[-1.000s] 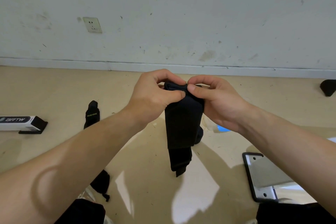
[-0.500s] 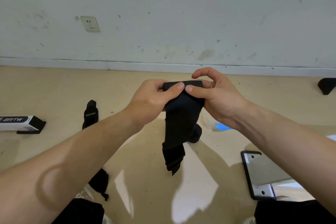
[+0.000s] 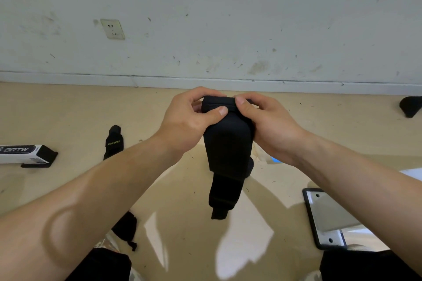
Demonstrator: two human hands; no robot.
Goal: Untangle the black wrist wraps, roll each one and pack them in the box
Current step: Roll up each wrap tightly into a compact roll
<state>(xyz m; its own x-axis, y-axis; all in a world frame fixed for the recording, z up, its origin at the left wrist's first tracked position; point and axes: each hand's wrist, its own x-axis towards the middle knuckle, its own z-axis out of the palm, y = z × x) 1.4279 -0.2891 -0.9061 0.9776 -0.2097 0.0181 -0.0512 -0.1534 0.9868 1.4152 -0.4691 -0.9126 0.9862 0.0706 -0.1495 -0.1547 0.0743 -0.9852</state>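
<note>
**Cloth, gloss and scuffed paint**

The wrist wrap (image 3: 228,143) is matt black cloth, thick and soft-looking, with a stitched hem along its top edge. A second wrap (image 3: 113,142) lying on the floor is the same dull fabric, with printed yellow-green letters. The floor (image 3: 182,223) is smooth and beige with a glossy finish (it mirrors bright patches of light). The wall (image 3: 228,29) is matt white paint, scuffed and stained. The box (image 3: 22,154) looks like smooth printed card. The plate (image 3: 324,214) at the right looks like dull grey metal in a black rim.
</note>
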